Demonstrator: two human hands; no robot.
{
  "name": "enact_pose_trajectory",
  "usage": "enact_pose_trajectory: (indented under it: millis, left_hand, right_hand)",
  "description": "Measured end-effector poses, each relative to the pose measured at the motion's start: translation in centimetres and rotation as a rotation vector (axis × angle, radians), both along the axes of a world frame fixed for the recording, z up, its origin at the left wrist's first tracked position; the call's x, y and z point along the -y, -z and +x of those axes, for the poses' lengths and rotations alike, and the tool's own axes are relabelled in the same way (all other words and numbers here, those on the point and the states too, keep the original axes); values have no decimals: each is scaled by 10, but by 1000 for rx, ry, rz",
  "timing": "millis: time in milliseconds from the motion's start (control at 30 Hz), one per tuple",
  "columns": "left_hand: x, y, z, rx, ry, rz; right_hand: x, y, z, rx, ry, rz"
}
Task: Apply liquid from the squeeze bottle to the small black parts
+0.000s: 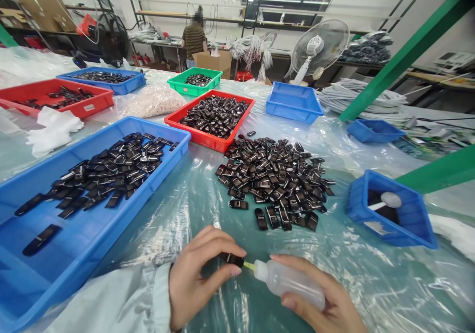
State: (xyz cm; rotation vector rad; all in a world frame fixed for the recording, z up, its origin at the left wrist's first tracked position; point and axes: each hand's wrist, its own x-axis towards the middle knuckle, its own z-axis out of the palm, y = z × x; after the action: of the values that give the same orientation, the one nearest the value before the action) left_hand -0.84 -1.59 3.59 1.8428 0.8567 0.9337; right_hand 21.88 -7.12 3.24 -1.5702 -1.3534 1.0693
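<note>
My left hand (208, 273) pinches a small black plastic piece (232, 259) between thumb and fingers, just above the plastic-covered table. In my right hand (315, 293) lies a translucent white squeeze bottle (293, 281), tilted on its side with its thin yellow-green tip (249, 265) pointing left. The tip meets the near end of the black piece; whether it goes inside I cannot tell. Beyond my hands is a loose heap of similar black pieces (274, 174), with several set in a rough row at its near edge.
A long blue tray (92, 244) with black pieces stands at left. Behind it are a red tray (226, 145) of pieces and a bag of small pale parts (152, 101). At right, a blue bin (393, 234) holds a scoop (390, 200). Green posts (411, 56) cross the right side.
</note>
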Motion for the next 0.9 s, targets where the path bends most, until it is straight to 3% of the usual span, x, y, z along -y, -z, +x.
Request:
enact_pose_trajectory:
  millis: [200,400,500,767,900]
  left_hand:
    - [0,0,0,-35,-18,-25]
    - [0,0,-1,-211,-76,-148]
    - [1,-1,-1,-250,-68,-133]
    - [1,1,-1,-115,-15,-129]
    - [0,3,-1,-110,-49,-117]
  right_hand:
    - [-2,-1,2,36,-9,18]
    - [-2,-2,-1,68,16,72]
    - [-1,-2,0,107,9,70]
    - [-2,-2,2,176,34,97]
    - [-2,-3,3,169,34,107]
